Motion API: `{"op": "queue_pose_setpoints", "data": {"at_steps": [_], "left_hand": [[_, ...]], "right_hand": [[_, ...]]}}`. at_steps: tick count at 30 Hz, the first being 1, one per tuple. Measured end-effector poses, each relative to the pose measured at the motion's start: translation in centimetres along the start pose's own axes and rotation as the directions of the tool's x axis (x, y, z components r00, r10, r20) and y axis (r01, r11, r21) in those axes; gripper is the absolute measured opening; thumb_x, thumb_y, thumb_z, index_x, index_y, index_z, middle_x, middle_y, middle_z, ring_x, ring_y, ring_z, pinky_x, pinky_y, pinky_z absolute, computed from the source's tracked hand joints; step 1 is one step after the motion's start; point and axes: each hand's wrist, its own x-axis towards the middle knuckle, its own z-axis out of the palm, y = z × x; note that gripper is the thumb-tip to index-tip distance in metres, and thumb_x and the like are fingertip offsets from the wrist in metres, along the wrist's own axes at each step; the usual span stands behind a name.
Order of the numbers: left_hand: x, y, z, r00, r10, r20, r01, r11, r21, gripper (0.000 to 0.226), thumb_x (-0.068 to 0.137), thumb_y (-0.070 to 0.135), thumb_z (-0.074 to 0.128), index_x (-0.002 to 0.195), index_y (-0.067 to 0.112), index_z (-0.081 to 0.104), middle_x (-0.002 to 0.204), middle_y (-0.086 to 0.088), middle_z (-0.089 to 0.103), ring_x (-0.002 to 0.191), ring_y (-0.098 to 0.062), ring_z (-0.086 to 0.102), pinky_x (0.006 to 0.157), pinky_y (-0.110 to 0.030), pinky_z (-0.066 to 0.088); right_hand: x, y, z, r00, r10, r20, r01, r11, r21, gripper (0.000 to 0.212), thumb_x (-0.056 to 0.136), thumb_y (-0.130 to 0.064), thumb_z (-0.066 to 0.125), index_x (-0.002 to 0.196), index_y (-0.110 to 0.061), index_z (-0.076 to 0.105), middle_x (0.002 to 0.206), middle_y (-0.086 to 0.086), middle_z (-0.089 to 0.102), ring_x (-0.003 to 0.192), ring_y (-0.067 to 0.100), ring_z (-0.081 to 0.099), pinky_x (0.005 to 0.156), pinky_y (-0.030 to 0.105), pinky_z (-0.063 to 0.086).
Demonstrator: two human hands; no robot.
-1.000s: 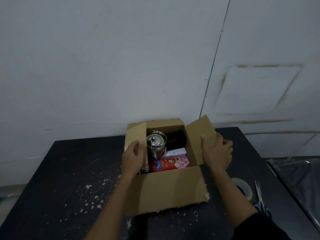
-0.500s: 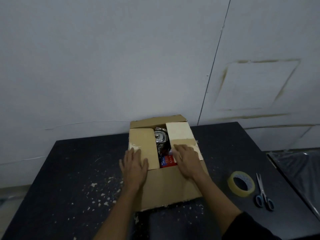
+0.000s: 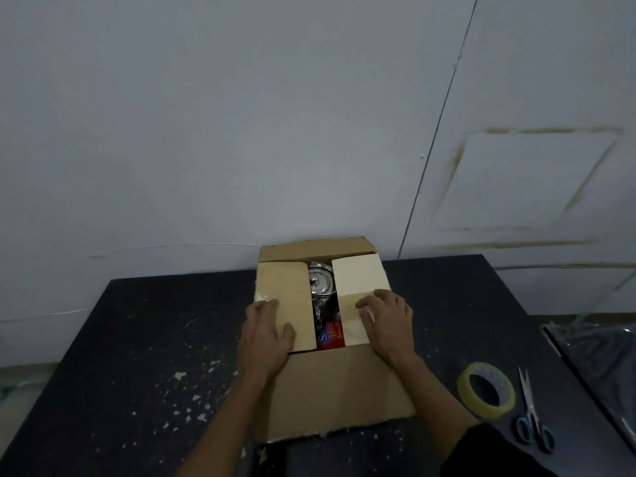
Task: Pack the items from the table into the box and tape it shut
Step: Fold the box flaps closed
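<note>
The cardboard box (image 3: 337, 390) is showing matt brown paperboard with ragged edges; the kettle (image 3: 321, 282) is gleaming as polished metal; the tape roll (image 3: 486, 389) is looking glossy, translucent plastic; the tabletop (image 3: 137, 339) is appearing dark, matt, paint-flecked.

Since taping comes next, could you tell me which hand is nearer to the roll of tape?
Right. The right hand presses the box's right flap, on the side where the tape roll lies; the left hand rests on the left flap, farther away.

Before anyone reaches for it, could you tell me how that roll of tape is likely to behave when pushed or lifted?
The tape roll lies flat on the table, so it should slide rather than roll. It is a thin open ring, probably light. Stood on edge, it might roll toward the scissors.
</note>
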Motion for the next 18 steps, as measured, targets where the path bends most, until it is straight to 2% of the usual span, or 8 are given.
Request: {"op": "queue_pose_setpoints", "data": {"at_steps": [2, 4, 8, 10, 13, 16, 18], "left_hand": [[1.4, 0.9, 0.2, 0.995, -0.091, -0.049, 0.087, 0.994, -0.073, 0.052, 0.093, 0.035, 0.057, 0.139, 0.02, 0.039, 0.14, -0.002, 0.027, 0.104, -0.025, 0.056, 0.077, -0.034, 0.049], [3.4, 1.3, 0.5, 0.986, -0.165, -0.033, 0.162, 0.983, -0.089, 0.056, 0.094, 0.038, 0.054, 0.142, 0.02, 0.032, 0.143, -0.003, 0.024, 0.104, -0.027, 0.056, 0.078, -0.036, 0.048], [7.6, 1.0, 1.0, 0.981, -0.186, 0.049, 0.188, 0.981, -0.044, 0.068, 0.09, 0.044, 0.059, 0.143, 0.021, 0.024, 0.15, -0.006, 0.023, 0.117, -0.032, 0.052, 0.092, -0.051, 0.05], [9.6, 0.8, 1.1, 0.972, -0.217, 0.084, 0.222, 0.974, -0.049, 0.079, 0.088, 0.045, 0.063, 0.149, 0.019, 0.019, 0.154, -0.007, 0.021, 0.127, -0.033, 0.046, 0.098, -0.052, 0.045], [12.1, 0.2, 1.4, 0.964, -0.24, 0.114, 0.252, 0.963, -0.099, 0.092, 0.087, 0.046, 0.066, 0.154, 0.016, 0.011, 0.158, -0.008, 0.019, 0.139, -0.031, 0.034, 0.107, -0.048, 0.036], [14.1, -0.3, 1.8, 0.947, -0.286, 0.145, 0.308, 0.937, -0.163, 0.102, 0.085, 0.047, 0.068, 0.156, 0.01, 0.004, 0.162, -0.01, 0.015, 0.147, -0.028, 0.021, 0.117, -0.043, 0.025], [14.6, -0.3, 1.9, 0.944, -0.305, 0.127, 0.327, 0.916, -0.233, 0.098, 0.081, 0.046, 0.072, 0.154, 0.013, 0.015, 0.157, -0.01, 0.027, 0.141, -0.029, 0.032, 0.114, -0.046, 0.032]], "right_hand": [[1.6, 0.5, 0.0, 1.0, 0.019, 0.005, -0.019, 0.999, 0.034, 0.017, 0.093, -0.037, 0.059, 0.108, -0.031, 0.065, 0.135, 0.004, 0.049, 0.128, 0.024, 0.04, 0.108, 0.041, 0.029], [3.3, 1.0, -0.1, 0.996, 0.072, 0.049, -0.076, 0.994, 0.083, 0.026, 0.092, -0.039, 0.06, 0.117, -0.029, 0.061, 0.138, 0.006, 0.043, 0.128, 0.025, 0.039, 0.107, 0.042, 0.032], [7.1, 1.5, -0.2, 0.958, 0.187, 0.218, -0.247, 0.924, 0.293, 0.069, 0.088, -0.043, 0.066, 0.146, -0.026, 0.034, 0.149, 0.008, 0.029, 0.132, 0.03, 0.039, 0.107, 0.049, 0.037], [9.1, 1.7, 0.0, 0.931, 0.238, 0.278, -0.331, 0.87, 0.364, 0.083, 0.084, -0.044, 0.071, 0.15, -0.026, 0.023, 0.15, 0.009, 0.03, 0.131, 0.032, 0.042, 0.103, 0.052, 0.04], [11.9, 2.3, 0.6, 0.897, 0.273, 0.348, -0.409, 0.811, 0.419, 0.097, 0.08, -0.046, 0.075, 0.153, -0.021, 0.016, 0.149, 0.01, 0.038, 0.132, 0.032, 0.044, 0.104, 0.049, 0.041], [14.4, 2.7, 1.0, 0.87, 0.262, 0.418, -0.459, 0.741, 0.491, 0.09, 0.083, -0.04, 0.075, 0.152, -0.017, 0.022, 0.146, 0.009, 0.044, 0.13, 0.03, 0.047, 0.099, 0.039, 0.042], [15.5, 2.9, 1.4, 0.856, 0.239, 0.458, -0.476, 0.71, 0.519, 0.082, 0.083, -0.04, 0.074, 0.148, -0.019, 0.029, 0.142, 0.008, 0.047, 0.125, 0.029, 0.05, 0.098, 0.041, 0.045]]}}
